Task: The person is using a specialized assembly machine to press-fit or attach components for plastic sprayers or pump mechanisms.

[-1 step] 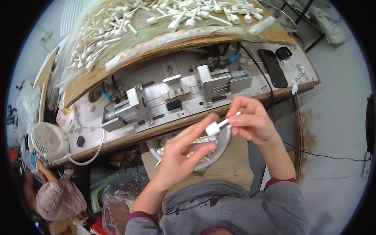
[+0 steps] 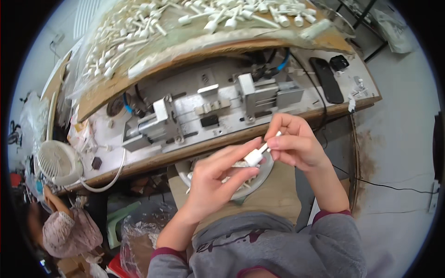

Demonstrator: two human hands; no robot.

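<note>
Over my lap, a small white piece with a wide cylindrical head and a narrow stem is held between my hands. My right hand pinches the thin stem end between thumb and fingers; a darker stretch of stem shows by the head. My left hand has its thumb and index finger on either side of the white head, closed lightly around it. Beneath the hands is a round pale bowl with several similar white parts, partly covered by my left hand.
A metal fixture with two clamp units stands on the bench. Behind it, a cardboard sheet bears a heap of white stemmed parts. A phone lies right, a small fan left. Another person is at lower left.
My left fingers have come closer around the white head, and the piece has shifted slightly down and right. The bench has shifted slightly in view. My right hand keeps its pinch.
</note>
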